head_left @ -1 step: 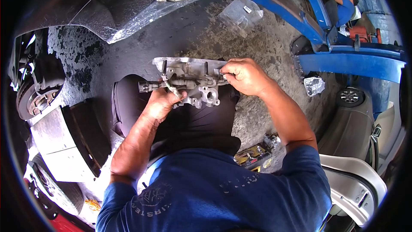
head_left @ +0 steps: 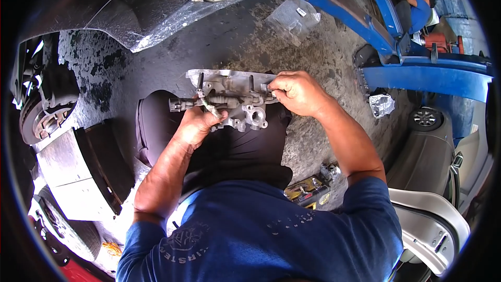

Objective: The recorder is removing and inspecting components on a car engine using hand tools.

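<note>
A grey cast-metal engine part (head_left: 229,82), with a flat flange along its far edge and a round port near its lower right, is held over my lap. Along it runs a dark corrugated wiring harness (head_left: 223,101), ending at the left in a black connector (head_left: 177,105). My left hand (head_left: 197,125) is wrapped around the part's near left side, thumb on top and the other fingers hidden beneath. At the right end, my right hand (head_left: 298,93) is closed in a pinch beside the flange and the harness; what lies between its fingertips is too small to make out.
A car body panel (head_left: 130,15) arches over the far side. Blue lift arms (head_left: 428,79) stand at the right, with another person (head_left: 418,13) beyond. Clear plastic (head_left: 295,16) and crumpled foil (head_left: 382,105) lie on the stained floor. A toolbox-like yellow-black case (head_left: 308,190) sits beside me.
</note>
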### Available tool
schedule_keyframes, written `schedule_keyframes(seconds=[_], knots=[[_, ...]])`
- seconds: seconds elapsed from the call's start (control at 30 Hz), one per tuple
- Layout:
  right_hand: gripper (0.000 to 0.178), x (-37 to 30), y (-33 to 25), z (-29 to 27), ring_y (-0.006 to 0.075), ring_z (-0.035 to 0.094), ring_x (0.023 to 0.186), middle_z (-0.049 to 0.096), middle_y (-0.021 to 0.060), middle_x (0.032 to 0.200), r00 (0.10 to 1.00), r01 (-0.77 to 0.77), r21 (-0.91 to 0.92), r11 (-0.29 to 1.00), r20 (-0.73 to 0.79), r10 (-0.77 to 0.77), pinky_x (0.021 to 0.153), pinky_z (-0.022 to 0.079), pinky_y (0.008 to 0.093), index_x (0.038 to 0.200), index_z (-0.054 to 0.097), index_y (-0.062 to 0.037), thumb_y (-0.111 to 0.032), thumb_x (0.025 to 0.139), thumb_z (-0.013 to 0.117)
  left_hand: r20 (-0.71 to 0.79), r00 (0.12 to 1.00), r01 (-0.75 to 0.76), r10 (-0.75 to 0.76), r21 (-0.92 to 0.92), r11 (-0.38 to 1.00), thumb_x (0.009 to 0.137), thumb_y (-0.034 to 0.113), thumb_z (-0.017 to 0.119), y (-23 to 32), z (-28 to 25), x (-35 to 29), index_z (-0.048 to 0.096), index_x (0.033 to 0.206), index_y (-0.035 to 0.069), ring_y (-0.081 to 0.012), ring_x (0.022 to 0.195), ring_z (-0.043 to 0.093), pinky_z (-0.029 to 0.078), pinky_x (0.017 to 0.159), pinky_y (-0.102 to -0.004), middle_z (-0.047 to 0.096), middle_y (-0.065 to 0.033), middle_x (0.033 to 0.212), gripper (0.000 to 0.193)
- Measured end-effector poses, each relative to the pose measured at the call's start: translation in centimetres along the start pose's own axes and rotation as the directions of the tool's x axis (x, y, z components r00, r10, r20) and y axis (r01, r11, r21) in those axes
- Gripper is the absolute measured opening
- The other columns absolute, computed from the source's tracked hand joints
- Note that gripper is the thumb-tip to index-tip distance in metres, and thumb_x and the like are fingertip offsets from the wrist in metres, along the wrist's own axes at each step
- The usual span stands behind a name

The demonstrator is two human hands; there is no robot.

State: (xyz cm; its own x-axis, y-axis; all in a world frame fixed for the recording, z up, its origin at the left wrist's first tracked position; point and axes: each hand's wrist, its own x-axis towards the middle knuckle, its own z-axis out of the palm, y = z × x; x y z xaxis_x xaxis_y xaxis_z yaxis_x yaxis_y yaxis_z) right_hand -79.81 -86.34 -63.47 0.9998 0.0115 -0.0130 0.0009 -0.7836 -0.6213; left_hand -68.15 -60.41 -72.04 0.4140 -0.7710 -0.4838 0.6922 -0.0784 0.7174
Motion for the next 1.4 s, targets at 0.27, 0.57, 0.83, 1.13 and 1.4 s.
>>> schedule_keyframes(seconds=[0.27,0.57,0.83,1.13,1.4], knots=[[0.010,0.6,0.1,0.3,0.0329,0.066,0.079,0.065,0.0134,0.084,0.999,-0.015,-0.132,0.991,0.030,0.019,0.068,0.053,0.0410,0.089,0.066,-0.0011,-0.002,0.079,0.068,0.003,1.000,-0.002,0.002,-0.081,0.997,0.074,0.005,0.079,-0.5,-0.5,0.6,0.051,0.128,-0.004,-0.0183,0.101,0.062,0.049,0.092,-0.0319,0.064,-0.0105,0.111,0.061],[0.012,0.4,-0.6,0.0,0.0360,0.063,0.083,0.062,0.0151,0.087,0.981,-0.119,-0.283,0.952,0.114,0.156,0.073,0.053,0.0442,0.093,0.065,-0.0022,-0.010,0.084,0.066,0.002,1.000,0.014,-0.013,-0.071,0.997,0.074,0.002,0.079,-0.4,0.0,0.7,0.041,0.135,-0.001,-0.0183,0.100,0.062,0.052,0.088,-0.0315,0.062,-0.0103,0.113,0.072],[0.020,0.7,-1.1,0.8,0.0366,0.064,0.078,0.062,0.0171,0.082,0.979,-0.136,-0.440,0.887,0.078,0.189,0.070,0.054,0.0469,0.081,0.060,-0.0020,-0.020,0.089,0.063,-0.016,1.000,0.018,-0.020,-0.150,0.989,0.071,-0.001,0.079,-1.0,-0.2,0.8,0.041,0.136,0.000,-0.0182,0.100,0.062,0.052,0.090,-0.0315,0.061,-0.0092,0.113,0.075],[0.028,0.3,-0.4,1.7,0.0314,0.067,0.073,0.062,0.0145,0.079,0.988,-0.151,-0.495,0.855,-0.087,0.124,0.064,0.056,0.0424,0.077,0.061,-0.0038,-0.028,0.089,0.064,-0.034,0.998,-0.043,0.043,-0.005,0.999,0.070,0.025,0.084,-0.6,0.6,0.9,0.063,0.119,0.000,-0.0148,0.098,0.058,0.041,0.083,-0.0288,0.067,-0.0035,0.109,0.058],[0.029,0.5,-0.2,1.7,0.0353,0.067,0.077,0.064,0.0157,0.081,0.983,-0.185,-0.435,0.881,-0.084,0.164,0.070,0.056,0.0448,0.080,0.062,-0.0031,-0.031,0.090,0.062,-0.009,1.000,-0.009,0.009,-0.015,1.000,0.070,0.018,0.086,-0.6,0.2,0.9,0.060,0.121,-0.001,-0.0191,0.106,0.060,0.043,0.097,-0.0333,0.067,-0.0071,0.113,0.060]])
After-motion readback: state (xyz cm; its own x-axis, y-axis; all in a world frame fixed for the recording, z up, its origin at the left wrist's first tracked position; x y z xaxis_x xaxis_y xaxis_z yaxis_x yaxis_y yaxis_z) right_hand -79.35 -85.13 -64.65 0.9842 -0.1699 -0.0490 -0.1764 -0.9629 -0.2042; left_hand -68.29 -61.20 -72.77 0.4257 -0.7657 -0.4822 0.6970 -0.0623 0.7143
